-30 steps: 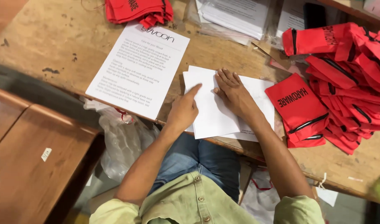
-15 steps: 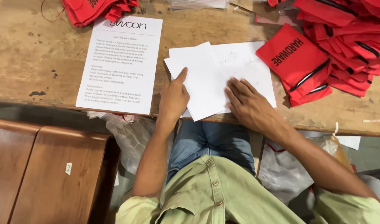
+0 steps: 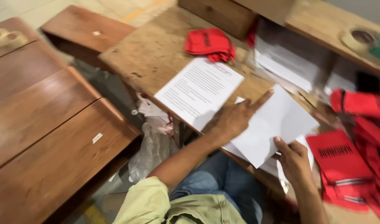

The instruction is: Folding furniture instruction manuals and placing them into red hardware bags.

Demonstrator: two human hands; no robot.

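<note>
Head camera looks steeply down, close, tilted

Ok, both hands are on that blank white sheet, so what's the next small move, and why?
Probably press the left hand flat: its forefinger only points across the blank white paper sheet, while the right hand pinches the near edge, lifted off the worn wooden table.
</note>
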